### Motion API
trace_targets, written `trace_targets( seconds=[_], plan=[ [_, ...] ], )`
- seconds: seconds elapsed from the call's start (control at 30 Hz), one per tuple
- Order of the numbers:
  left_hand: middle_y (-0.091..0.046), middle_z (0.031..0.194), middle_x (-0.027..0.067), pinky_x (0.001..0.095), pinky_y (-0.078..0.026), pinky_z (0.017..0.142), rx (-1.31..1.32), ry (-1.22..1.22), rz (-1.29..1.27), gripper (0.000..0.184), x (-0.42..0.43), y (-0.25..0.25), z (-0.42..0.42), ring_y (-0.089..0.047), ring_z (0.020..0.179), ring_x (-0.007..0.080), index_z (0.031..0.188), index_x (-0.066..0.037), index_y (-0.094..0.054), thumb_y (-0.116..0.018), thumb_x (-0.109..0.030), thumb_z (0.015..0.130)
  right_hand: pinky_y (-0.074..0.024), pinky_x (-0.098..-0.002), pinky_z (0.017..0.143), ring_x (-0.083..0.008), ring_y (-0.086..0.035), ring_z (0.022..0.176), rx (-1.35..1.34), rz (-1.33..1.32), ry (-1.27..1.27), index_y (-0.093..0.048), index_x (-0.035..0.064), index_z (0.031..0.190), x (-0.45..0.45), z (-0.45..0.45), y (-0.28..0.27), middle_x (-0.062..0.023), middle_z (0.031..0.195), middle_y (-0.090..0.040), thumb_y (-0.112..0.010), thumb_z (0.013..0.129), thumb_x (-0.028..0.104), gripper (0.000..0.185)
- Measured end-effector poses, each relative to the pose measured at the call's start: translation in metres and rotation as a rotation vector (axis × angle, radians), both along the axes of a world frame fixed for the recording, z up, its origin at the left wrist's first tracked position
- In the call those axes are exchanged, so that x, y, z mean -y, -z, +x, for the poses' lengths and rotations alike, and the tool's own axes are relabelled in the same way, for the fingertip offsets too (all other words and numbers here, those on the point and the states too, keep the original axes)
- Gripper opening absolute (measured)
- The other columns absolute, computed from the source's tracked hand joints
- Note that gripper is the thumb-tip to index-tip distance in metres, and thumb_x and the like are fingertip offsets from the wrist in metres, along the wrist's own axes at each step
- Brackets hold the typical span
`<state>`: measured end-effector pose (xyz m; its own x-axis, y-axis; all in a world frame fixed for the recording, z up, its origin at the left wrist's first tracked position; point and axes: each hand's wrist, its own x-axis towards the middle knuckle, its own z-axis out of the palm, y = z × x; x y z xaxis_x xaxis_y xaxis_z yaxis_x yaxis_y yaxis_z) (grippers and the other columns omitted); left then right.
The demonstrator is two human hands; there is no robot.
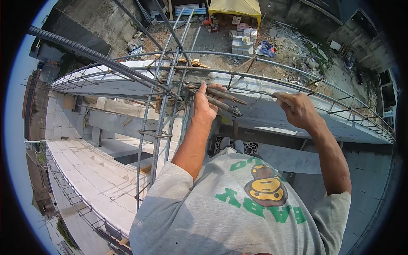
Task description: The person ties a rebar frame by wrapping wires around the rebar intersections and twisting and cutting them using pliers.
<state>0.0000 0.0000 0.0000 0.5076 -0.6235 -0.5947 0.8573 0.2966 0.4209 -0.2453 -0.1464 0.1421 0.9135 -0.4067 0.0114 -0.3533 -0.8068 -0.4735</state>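
Observation:
My left hand (206, 102) is wrapped around a pair of worn pincers (227, 96), whose two handles spread apart toward the right. The jaws are near the rebar junction, partly hidden by the fingers. To the right, my right hand (296, 109) has its fingers closed on a thin tie wire (259, 92). That wire runs left toward the pincers, just below the horizontal rebar (276, 78). Upright ribbed rebars (167, 91) stand just left of my left hand.
A thick rebar (97, 55) juts in from the upper left. White block walls (93, 165) run along the left, with a rebar cage (68, 180) on top. Far below lie rubble, stacked blocks (243, 44) and a yellow canopy (235, 7). My feet (231, 145) are over a patterned block.

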Motion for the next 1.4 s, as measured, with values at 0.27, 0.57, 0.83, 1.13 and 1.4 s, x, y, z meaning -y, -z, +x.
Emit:
trace_targets(
  seconds=[0.27, 0.57, 0.83, 1.13, 1.4],
  plan=[
    [-0.062, 0.078, 0.0076, 0.045, -0.052, 0.075, 0.046, 0.021, -0.046, 0.035, -0.009, -0.004, -0.004, -0.062, 0.075, 0.0242, 0.086, -0.004, -0.06, -0.056, -0.039, 0.091, -0.0504, -0.0386, 0.067, -0.0339, -0.065, 0.069, 0.015, 0.581, -0.05, -0.063, 0.0068, 0.117, -0.098, -0.038, 0.104, -0.0185, 0.083, -0.068, -0.055, 0.09, 0.015, 0.029],
    [-0.058, 0.074, 0.0055, 0.0394, -0.05, 0.067, 0.169, 0.09, 0.024, 0.033, -0.013, 0.007, -0.004, -0.061, 0.075, 0.0234, 0.087, -0.006, -0.057, -0.059, -0.039, 0.09, -0.0502, -0.0332, 0.072, -0.0195, -0.064, 0.077, -0.341, 0.805, -0.031, -0.063, 0.0077, 0.118, -0.08, -0.028, 0.123, -0.0126, 0.091, -0.068, -0.053, 0.091, 0.022, 0.032],
    [-0.054, 0.071, 0.0025, 0.0371, -0.048, 0.071, 0.051, 0.11, -0.2, 0.032, -0.027, -0.004, -0.002, -0.057, 0.072, 0.0203, 0.084, -0.01, -0.052, -0.063, -0.04, 0.088, -0.0513, -0.0314, 0.073, -0.0185, -0.061, 0.082, -0.1, 1.251, 0.256, -0.059, -0.0008, 0.109, -0.074, 0.029, 0.11, -0.0104, 0.089, -0.064, -0.042, 0.091, 0.063, 0.069],
    [-0.056, 0.076, 0.0023, 0.0385, -0.05, 0.081, 0.043, 0.131, -0.418, 0.028, -0.035, 0.001, -0.002, -0.059, 0.077, 0.0201, 0.087, -0.01, -0.054, -0.06, -0.038, 0.091, -0.0554, -0.0384, 0.076, -0.0294, -0.066, 0.089, -0.203, 1.769, 0.053, -0.048, -0.0032, 0.124, -0.079, 0.094, 0.086, -0.0216, 0.103, -0.062, -0.038, 0.091, 0.065, 0.076],
    [-0.064, 0.099, 0.0096, 0.0443, -0.051, 0.091, 0.168, 0.352, -0.274, 0.038, -0.05, -0.003, 0.011, -0.062, 0.097, 0.0247, 0.113, -0.004, -0.056, -0.065, -0.03, 0.087, -0.0566, -0.0405, 0.072, -0.0304, -0.066, 0.09, -0.192, 1.973, -0.051, -0.045, -0.0024, 0.127, -0.072, 0.11, 0.109, -0.0232, 0.107, -0.062, -0.053, 0.094, 0.029, 0.046]
  ],
)
